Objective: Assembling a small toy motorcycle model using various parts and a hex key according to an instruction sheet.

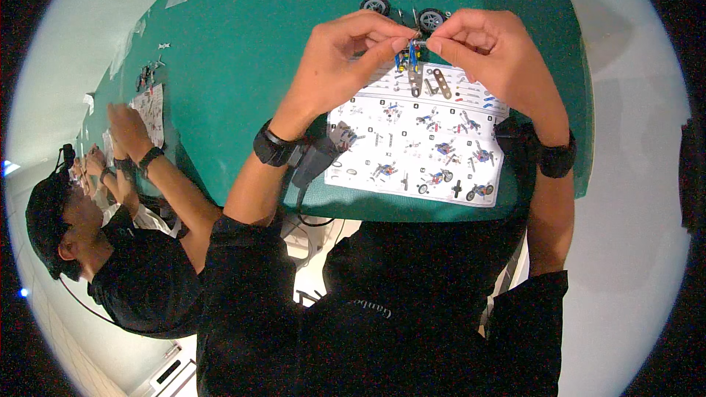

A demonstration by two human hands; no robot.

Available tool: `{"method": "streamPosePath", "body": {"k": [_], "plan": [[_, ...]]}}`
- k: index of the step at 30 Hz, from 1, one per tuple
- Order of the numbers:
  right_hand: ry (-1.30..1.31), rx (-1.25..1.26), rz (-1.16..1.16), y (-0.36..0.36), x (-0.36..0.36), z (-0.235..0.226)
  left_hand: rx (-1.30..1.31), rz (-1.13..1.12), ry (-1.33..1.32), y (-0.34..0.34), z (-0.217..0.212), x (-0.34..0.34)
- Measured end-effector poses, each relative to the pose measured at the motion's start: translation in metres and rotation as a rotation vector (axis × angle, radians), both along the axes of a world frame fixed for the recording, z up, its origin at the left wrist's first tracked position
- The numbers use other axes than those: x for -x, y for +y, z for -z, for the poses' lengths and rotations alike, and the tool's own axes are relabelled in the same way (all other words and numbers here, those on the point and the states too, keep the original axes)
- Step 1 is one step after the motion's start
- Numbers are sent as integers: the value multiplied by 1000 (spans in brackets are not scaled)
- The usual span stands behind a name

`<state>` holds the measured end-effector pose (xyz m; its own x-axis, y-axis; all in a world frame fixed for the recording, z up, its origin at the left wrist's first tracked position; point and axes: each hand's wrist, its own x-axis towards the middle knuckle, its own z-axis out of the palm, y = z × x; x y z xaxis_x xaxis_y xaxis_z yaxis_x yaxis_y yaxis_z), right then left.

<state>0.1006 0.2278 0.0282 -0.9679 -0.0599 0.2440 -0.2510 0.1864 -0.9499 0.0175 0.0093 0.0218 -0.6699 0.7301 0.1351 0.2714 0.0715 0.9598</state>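
Green worktop [250, 66] beneath a small blue-and-metal model [413, 60]
Left hand [346, 48] and right hand [489, 44] both pinch the model between thumb and finger, so it sits between their tips (the exact parts gripped are too small to tell); two black-tyred wheels [431, 20] lie just beyond the fingers, and nearer the body than the hands, a holed metal strip [442, 82] rests on a picture sheet [434, 132].

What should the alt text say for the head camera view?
A person's left hand and right hand pinch a small blue-and-metal assembly near the top of a picture instruction sheet on a green table. Two black-tyred wheels lie just beyond; a co-worker is at left.
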Motion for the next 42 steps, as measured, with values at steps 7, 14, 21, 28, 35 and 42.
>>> {"method": "streamPosePath", "body": {"k": [7, 14, 21, 28, 35, 42], "plan": [[64, -328, 108, -4, -5, -17, -66, -28, 15, -2, -6, -4], [318, -517, 109, -7, -4, -29, -77, -49, 110, -2, -6, -5], [314, -483, 140, -9, -5, -26, -87, -72, 132, -2, -7, -6], [55, -10, 149, -14, -6, -16, -88, -106, 225, -1, -11, -10], [87, -150, 148, -4, -1, 5, -125, -127, 278, -1, -8, -3], [116, -476, 189, 4, -4, 2, -87, -179, 122, -9, -8, 8]]}}
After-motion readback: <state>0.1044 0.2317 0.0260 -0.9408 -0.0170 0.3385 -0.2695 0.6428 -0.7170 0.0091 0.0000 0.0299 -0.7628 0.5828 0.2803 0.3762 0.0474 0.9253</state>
